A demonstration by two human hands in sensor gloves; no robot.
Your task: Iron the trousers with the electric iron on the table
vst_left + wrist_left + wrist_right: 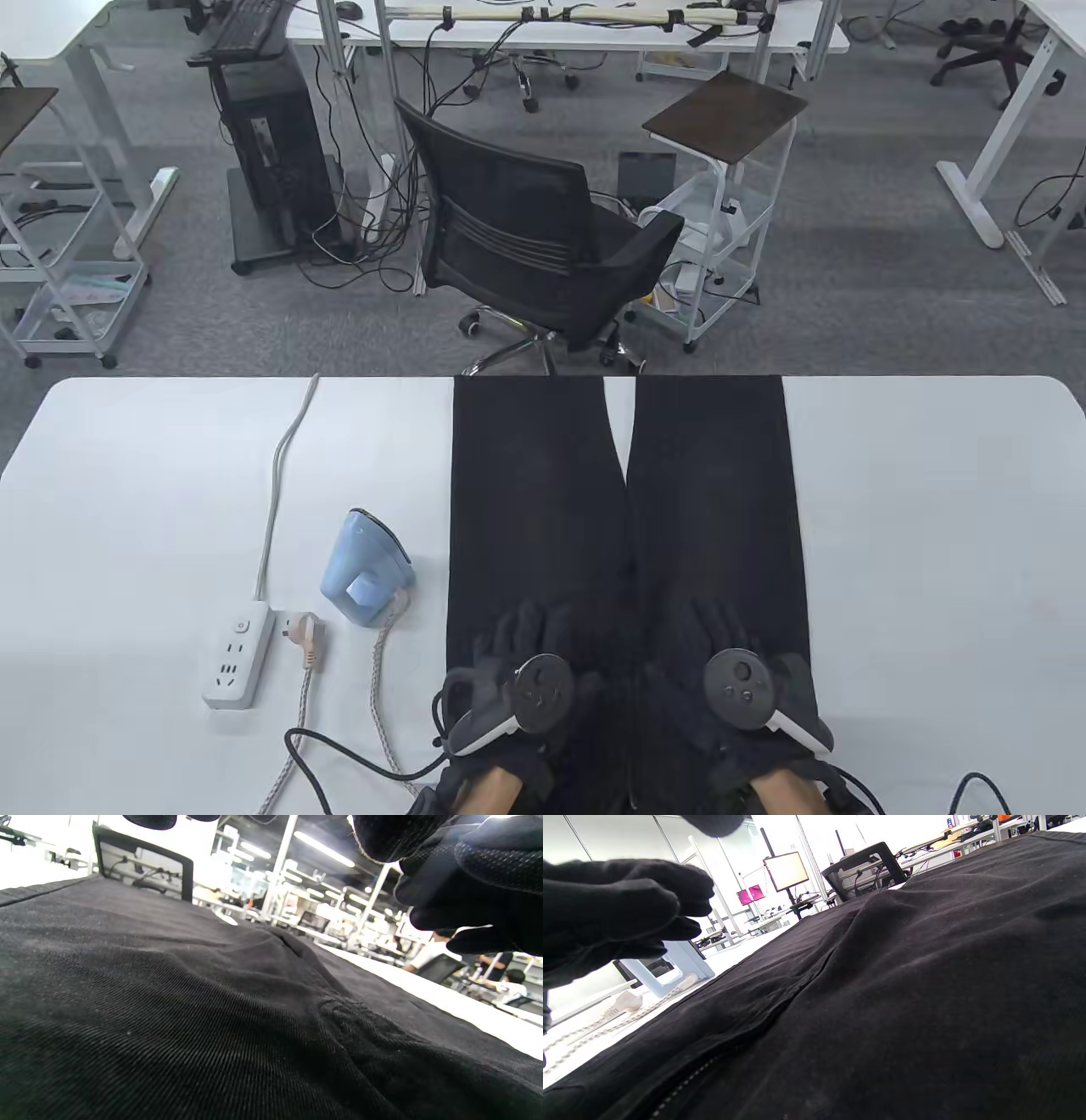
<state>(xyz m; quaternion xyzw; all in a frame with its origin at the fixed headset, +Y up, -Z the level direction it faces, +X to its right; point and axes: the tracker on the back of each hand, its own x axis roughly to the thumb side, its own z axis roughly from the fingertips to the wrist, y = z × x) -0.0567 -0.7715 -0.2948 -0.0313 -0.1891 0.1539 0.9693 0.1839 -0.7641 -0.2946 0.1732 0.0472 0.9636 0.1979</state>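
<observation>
Both hands' fingers spread flat on black trousers, iron alongside

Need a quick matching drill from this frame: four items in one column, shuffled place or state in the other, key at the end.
Items:
1. iron
2. plug
3. trousers
4. power strip

Places or states:
A. black, spread flat under both hands
B. white, farthest to the left
C. lying unplugged between strip and iron
D. light blue, standing just left of the trousers

Pairs: 1-D, 2-C, 3-A, 4-B
</observation>
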